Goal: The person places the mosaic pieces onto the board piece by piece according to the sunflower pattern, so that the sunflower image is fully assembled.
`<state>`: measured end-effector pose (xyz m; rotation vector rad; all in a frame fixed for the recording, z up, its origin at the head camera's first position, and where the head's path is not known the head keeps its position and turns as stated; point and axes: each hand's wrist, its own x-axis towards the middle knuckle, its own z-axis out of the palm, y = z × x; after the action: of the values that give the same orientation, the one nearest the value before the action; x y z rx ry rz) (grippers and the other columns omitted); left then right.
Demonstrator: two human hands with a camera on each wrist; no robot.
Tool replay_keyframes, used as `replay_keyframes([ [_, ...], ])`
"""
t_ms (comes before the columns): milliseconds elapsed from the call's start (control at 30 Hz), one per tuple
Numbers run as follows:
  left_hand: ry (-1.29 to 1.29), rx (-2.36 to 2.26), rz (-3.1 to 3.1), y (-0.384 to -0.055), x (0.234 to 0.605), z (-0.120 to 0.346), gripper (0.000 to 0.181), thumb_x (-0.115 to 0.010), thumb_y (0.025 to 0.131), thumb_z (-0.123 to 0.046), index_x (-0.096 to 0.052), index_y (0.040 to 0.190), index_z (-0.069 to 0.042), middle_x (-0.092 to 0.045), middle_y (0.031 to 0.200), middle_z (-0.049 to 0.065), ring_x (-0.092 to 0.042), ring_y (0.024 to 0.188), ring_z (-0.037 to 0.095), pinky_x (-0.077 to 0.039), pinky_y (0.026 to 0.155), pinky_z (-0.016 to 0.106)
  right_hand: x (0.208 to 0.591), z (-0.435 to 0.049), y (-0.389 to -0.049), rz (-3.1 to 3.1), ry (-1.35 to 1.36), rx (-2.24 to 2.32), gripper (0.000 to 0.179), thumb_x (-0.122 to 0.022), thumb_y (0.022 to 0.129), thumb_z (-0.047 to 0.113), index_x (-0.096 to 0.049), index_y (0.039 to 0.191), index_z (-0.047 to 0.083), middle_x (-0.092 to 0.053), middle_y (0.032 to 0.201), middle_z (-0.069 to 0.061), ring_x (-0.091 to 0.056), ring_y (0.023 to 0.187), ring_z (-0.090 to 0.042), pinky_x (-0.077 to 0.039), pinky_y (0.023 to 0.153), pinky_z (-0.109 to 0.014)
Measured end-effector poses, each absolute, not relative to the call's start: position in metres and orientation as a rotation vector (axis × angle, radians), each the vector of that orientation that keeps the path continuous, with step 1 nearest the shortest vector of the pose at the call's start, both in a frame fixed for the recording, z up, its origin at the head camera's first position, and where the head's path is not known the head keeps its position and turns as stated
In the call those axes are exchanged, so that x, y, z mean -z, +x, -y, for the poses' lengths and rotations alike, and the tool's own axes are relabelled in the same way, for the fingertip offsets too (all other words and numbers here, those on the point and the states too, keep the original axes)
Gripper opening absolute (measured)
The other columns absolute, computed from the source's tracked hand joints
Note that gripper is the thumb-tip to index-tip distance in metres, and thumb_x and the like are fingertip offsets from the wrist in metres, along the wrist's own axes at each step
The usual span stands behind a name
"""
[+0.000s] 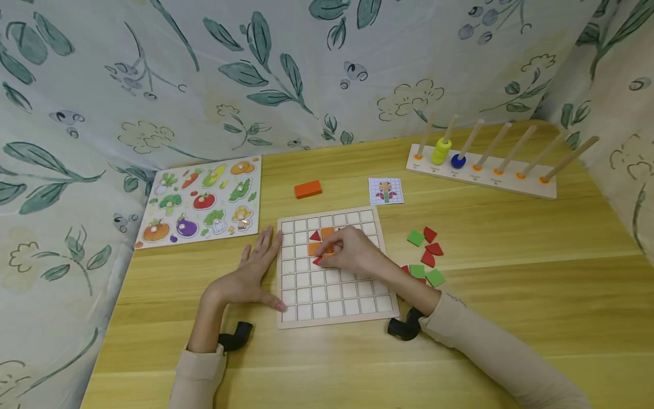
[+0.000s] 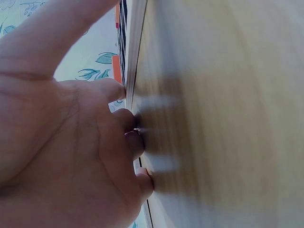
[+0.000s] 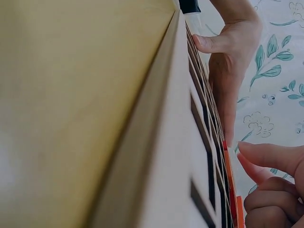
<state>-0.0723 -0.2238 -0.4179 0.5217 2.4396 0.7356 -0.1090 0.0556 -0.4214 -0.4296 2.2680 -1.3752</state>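
A square wooden grid board (image 1: 311, 309) lies in front of me, with several orange squares (image 1: 327, 233) and red pieces (image 1: 315, 236) set in its upper middle. My right hand (image 1: 352, 250) reaches over it from the right, thumb and forefinger close together at a red piece (image 1: 317, 261). Its other fingers are curled in the right wrist view. I cannot tell whether the fingertips pinch that piece. My left hand (image 1: 252, 272) rests at the board's left edge, fingers extended and thumb at the lower left corner. The left wrist view shows its palm (image 2: 61, 137) beside the board's edge.
Green pieces (image 1: 435, 278) and red ones (image 1: 434, 249) lie right of the board. Behind it are an orange block (image 1: 308, 189) and a pattern card (image 1: 386, 191). A vegetable puzzle (image 1: 204, 201) lies back left; a peg stand (image 1: 480, 173) stands back right.
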Motion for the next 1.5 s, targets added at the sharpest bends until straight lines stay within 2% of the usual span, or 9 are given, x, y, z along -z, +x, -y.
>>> replay_keyframes([
  [200, 0.518, -0.741, -2.438, -0.072, 0.418, 0.224, 0.147, -0.095, 0.07, -0.044, 0.011, 0.166, -0.01, 0.029, 0.17, 0.017, 0.027, 0.158, 0.037, 0.014, 0.126, 0.067, 0.416, -0.071, -0.11, -2.24, -0.411, 1.4, 0.009, -0.082, 0.088, 0.018, -0.082, 0.097, 0.015, -0.038, 0.056, 0.005, -0.033, 0.053, -0.013, -0.024, 0.052, -0.022],
  [433, 0.521, -0.742, -2.442, -0.071, 0.418, 0.225, 0.147, -0.095, 0.069, -0.043, 0.012, 0.166, -0.01, 0.029, 0.169, 0.017, 0.027, 0.158, 0.038, 0.014, 0.126, 0.067, 0.401, -0.113, -0.114, -2.277, -0.314, 1.379, 0.015, -0.08, 0.091, 0.019, -0.082, 0.104, 0.013, -0.029, 0.06, 0.004, -0.03, 0.057, -0.015, -0.023, 0.053, -0.024],
  [667, 0.517, -0.746, -2.451, -0.07, 0.419, 0.225, 0.147, -0.095, 0.069, -0.045, 0.01, 0.166, -0.011, 0.028, 0.17, 0.016, 0.026, 0.158, 0.037, 0.013, 0.126, 0.067, 0.397, -0.169, -0.119, -2.353, -0.211, 1.312, 0.022, -0.078, 0.093, 0.025, -0.079, 0.112, 0.013, -0.034, 0.063, 0.003, -0.034, 0.056, -0.014, -0.027, 0.051, -0.025],
  [933, 0.519, -0.781, -2.439, -0.069, 0.419, 0.226, 0.148, -0.095, 0.068, -0.043, 0.011, 0.166, -0.01, 0.028, 0.17, 0.017, 0.026, 0.158, 0.038, 0.013, 0.126, 0.067, 0.405, -0.215, -0.12, -2.405, -0.143, 1.224, 0.029, -0.08, 0.092, 0.022, -0.076, 0.119, 0.011, -0.036, 0.064, 0.002, -0.036, 0.056, -0.014, -0.029, 0.051, -0.026],
  [1233, 0.523, -0.759, -2.447, -0.069, 0.421, 0.225, 0.148, -0.095, 0.069, -0.044, 0.011, 0.166, -0.011, 0.028, 0.17, 0.017, 0.026, 0.158, 0.037, 0.012, 0.126, 0.067, 0.411, -0.233, -0.121, -2.417, -0.09, 1.09, 0.044, -0.086, 0.084, 0.023, -0.074, 0.124, 0.009, -0.031, 0.065, 0.003, -0.034, 0.062, -0.017, -0.024, 0.054, -0.028],
  [1500, 0.545, -0.753, -2.457, -0.07, 0.422, 0.225, 0.148, -0.095, 0.068, -0.046, 0.01, 0.166, -0.011, 0.028, 0.17, 0.017, 0.026, 0.158, 0.038, 0.012, 0.126, 0.068, 0.415, -0.224, -0.122, -2.392, -0.143, 1.084, 0.035, -0.081, 0.088, 0.016, -0.075, 0.123, 0.011, -0.034, 0.067, 0.001, -0.037, 0.066, -0.019, -0.026, 0.057, -0.028],
])
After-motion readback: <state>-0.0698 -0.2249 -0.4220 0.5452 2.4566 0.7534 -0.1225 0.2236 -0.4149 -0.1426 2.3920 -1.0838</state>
